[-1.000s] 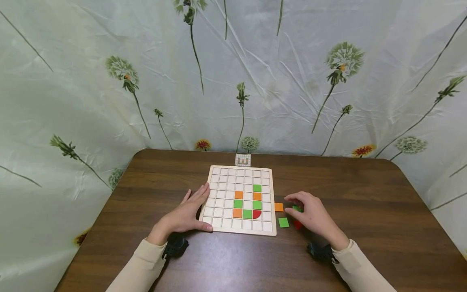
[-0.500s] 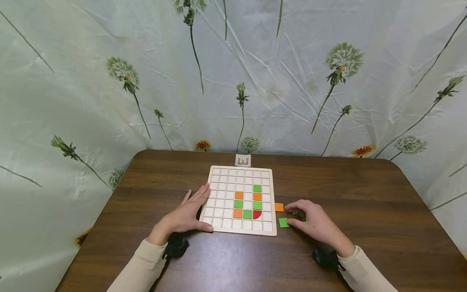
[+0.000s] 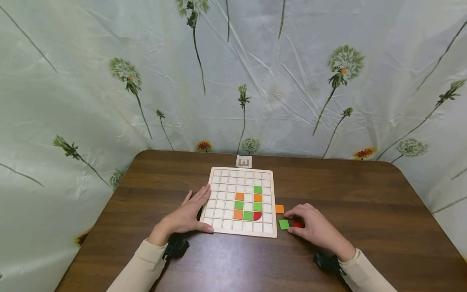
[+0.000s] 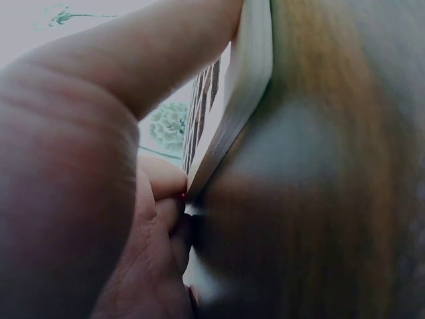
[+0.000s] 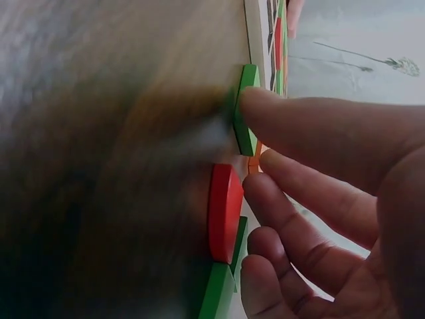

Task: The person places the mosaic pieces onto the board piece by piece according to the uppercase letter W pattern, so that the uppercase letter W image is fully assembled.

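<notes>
In the head view a pale wooden grid board (image 3: pixel 220 204) bears green and orange square tiles and a red quarter-round tile (image 3: pixel 257 216). My left hand (image 3: pixel 184 215) rests at its near left corner, fingers along the left side, thumb on the front edge. Off the board's right side my right hand (image 3: pixel 317 227) hovers low over loose tiles, its thumb and fingers spread apart. The thumb tip overlaps a green tile (image 5: pixel 246 143) in the right wrist view. Below the fingers lies a red tile (image 5: pixel 223 212), beside another green tile (image 5: pixel 216 292). A loose orange tile (image 3: pixel 279 209) lies against the board.
A small card (image 3: pixel 243 161) with a printed grid pattern lies behind the board. The brown wooden table (image 3: pixel 350 190) extends to both sides. A pale curtain (image 3: pixel 277 89) with a flower print hangs behind the table's far edge.
My right hand has moved slightly toward me and right, its thumb coming to the near green tile. The red tile shows again between thumb and fingers. The left hand and board stay put.
</notes>
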Motion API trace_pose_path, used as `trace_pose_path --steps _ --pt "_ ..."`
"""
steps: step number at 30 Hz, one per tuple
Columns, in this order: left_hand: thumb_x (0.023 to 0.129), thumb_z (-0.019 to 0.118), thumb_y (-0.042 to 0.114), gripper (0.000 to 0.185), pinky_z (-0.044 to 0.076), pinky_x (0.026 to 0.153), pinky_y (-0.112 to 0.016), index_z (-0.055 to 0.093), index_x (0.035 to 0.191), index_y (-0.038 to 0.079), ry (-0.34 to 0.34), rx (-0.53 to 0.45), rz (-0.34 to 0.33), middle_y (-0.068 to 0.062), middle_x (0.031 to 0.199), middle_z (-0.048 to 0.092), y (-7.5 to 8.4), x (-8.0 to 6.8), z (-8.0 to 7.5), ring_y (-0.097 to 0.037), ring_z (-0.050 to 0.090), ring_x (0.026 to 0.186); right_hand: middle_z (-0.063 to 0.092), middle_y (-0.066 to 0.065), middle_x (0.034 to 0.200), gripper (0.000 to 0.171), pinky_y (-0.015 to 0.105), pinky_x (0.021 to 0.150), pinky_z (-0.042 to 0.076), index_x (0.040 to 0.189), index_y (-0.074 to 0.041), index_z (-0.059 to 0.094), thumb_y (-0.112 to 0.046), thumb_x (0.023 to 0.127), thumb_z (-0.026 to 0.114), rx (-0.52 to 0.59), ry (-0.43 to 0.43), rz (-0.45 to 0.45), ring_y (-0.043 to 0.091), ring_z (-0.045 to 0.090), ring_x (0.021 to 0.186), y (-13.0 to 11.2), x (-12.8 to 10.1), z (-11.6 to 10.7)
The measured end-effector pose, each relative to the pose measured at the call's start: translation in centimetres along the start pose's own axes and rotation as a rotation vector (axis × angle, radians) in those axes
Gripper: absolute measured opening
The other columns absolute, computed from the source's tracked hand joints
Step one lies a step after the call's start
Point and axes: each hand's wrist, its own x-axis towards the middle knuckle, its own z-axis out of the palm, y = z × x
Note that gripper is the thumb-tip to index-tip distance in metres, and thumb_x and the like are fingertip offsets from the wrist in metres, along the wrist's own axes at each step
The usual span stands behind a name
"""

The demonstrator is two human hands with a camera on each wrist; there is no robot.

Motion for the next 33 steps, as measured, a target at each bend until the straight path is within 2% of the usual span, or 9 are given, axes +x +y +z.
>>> trace_pose_path --steps 17,33 --pt "0.067 0.068 0.065 0.117 -0.003 0.110 -0.050 0.010 0.148 0.004 -0.010 -0.011 0.002 -0.006 0.156 0.000 0.2 -0.5 0.5 -0.021 0.002 0.142 0.059 -0.014 0.094 0.023 0.036 0.079 0.047 0.094 -0.023 0.070 -0.022 0.073 0.079 -0.022 0.002 -0.013 0.013 0.051 0.093 -0.4 -0.5 0.8" --pt "0.067 0.068 0.065 0.117 -0.003 0.110 -0.051 0.009 0.148 0.005 0.005 -0.007 0.001 -0.006 0.156 0.001 0.3 -0.2 0.0 -0.021 0.003 0.142 0.064 -0.012 0.093 0.024 0.036 0.079 0.048 0.097 -0.021 0.070 -0.022 0.074 0.078 -0.030 0.076 0.030 0.012 0.055 0.092 -0.7 0.2 -0.2"
